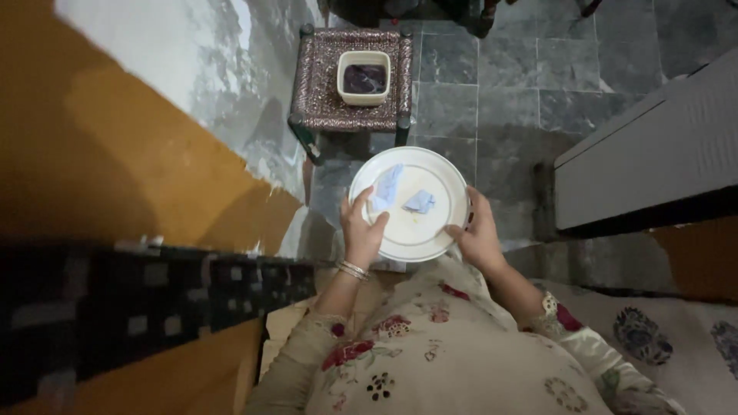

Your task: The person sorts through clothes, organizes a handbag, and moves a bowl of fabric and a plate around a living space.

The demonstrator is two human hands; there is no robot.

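White round plate with a thin rim line, held flat over the lap, pretty much dead centre of the view. Two pale blue scraps on it: a crumpled blue cloth by the left edge, and a smaller folded blue piece lying loose mid-plate.

Grey marbled stone tile floor underneath. Small low stool with a patterned top further out, holding a cream square bowl of something dark. Orange and white wall off to the left.

Left hand over the plate's near-left rim, fingers pinched shut around the cloth. Right hand curled closed on the right rim, thumb on top. Bangles on the left wrist, floral sleeves.
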